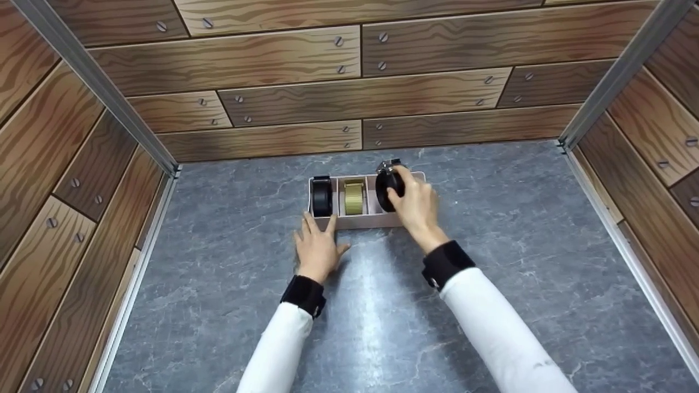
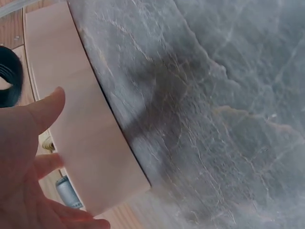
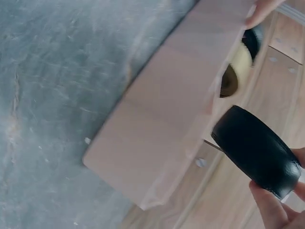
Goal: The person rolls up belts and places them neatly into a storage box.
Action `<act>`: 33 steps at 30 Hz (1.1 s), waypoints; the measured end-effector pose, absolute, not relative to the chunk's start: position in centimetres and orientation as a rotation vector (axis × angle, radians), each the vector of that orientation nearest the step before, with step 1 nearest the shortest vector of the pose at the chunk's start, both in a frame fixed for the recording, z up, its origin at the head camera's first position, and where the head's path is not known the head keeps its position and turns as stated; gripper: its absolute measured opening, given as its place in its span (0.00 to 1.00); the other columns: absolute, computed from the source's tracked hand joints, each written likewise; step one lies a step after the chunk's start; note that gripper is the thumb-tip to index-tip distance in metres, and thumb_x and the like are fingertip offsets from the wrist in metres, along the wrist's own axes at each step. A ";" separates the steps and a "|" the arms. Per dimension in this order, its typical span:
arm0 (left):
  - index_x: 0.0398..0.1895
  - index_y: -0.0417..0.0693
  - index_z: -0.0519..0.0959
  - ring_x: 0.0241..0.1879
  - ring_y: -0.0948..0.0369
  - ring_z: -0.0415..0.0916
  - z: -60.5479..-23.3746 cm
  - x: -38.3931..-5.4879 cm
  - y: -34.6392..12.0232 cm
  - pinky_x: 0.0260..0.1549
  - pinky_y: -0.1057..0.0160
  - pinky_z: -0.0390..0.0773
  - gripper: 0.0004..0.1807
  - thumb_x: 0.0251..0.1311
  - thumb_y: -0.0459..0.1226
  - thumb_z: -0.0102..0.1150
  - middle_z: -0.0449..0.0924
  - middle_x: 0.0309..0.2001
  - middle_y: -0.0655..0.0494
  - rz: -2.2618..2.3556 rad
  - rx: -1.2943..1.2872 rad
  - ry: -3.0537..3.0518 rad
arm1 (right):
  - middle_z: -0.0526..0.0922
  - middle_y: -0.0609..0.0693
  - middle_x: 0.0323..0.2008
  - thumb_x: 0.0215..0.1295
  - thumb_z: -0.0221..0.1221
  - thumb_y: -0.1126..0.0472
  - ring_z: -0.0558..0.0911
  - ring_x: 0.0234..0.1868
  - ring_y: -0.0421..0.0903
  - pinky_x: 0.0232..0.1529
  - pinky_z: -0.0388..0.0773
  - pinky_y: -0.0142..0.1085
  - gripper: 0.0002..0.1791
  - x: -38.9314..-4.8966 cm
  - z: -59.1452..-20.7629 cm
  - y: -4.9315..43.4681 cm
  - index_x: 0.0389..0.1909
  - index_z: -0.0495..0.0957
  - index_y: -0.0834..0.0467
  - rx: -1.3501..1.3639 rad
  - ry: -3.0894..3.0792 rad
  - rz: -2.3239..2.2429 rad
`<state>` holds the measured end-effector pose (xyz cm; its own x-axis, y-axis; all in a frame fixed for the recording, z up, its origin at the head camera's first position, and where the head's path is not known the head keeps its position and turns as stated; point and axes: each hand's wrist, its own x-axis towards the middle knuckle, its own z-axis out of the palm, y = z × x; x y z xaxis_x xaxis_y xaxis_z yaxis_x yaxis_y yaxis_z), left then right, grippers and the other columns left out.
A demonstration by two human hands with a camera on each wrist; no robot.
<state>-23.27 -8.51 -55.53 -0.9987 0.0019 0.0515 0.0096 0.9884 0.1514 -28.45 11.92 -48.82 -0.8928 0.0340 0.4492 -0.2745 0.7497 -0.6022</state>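
Observation:
A pale pink box [image 1: 365, 221] with three compartments stands on the grey floor. In its left compartment sits a black rolled belt [image 1: 322, 197]; in the middle one, a yellowish ribbed roll [image 1: 354, 197], probably a rolled belt. My right hand [image 1: 419, 203] pinches another black rolled belt [image 1: 386, 191] with a metal buckle at its top, held upright over the right compartment. In the right wrist view this belt [image 3: 257, 151] appears above the box rim, apart from it. My left hand [image 1: 318, 248], fingers spread and fairly straight, touches the front left rim of the box.
A wood-patterned back wall [image 1: 360, 103] rises behind the box. Similar side walls [image 1: 71, 202] with metal corner posts [image 1: 617, 71] enclose the marbled grey surface [image 1: 240, 229] to left and right.

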 end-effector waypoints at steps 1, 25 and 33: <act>0.66 0.63 0.59 0.63 0.39 0.51 -55.5 -23.1 -8.5 0.55 0.37 0.52 0.43 0.45 0.61 0.59 0.46 0.64 0.26 -0.208 -0.010 -3.089 | 0.80 0.66 0.37 0.50 0.65 0.64 0.81 0.30 0.59 0.28 0.78 0.45 0.27 -28.7 -49.2 11.7 0.54 0.72 0.54 0.189 -2.518 0.955; 0.64 0.64 0.64 0.60 0.36 0.54 -55.4 -21.0 -7.8 0.55 0.37 0.51 0.42 0.41 0.62 0.62 0.54 0.60 0.24 -0.102 -0.095 -3.041 | 0.81 0.65 0.33 0.50 0.65 0.59 0.79 0.29 0.63 0.26 0.71 0.53 0.25 -29.5 -52.8 10.8 0.52 0.73 0.54 0.057 -2.799 0.636; 0.64 0.64 0.64 0.60 0.35 0.54 -55.6 -21.0 -7.7 0.55 0.37 0.50 0.43 0.40 0.61 0.63 0.54 0.60 0.23 -0.111 -0.102 -3.035 | 0.80 0.66 0.33 0.54 0.62 0.54 0.79 0.29 0.62 0.25 0.72 0.51 0.27 -29.7 -53.1 10.5 0.56 0.71 0.54 0.020 -2.856 0.599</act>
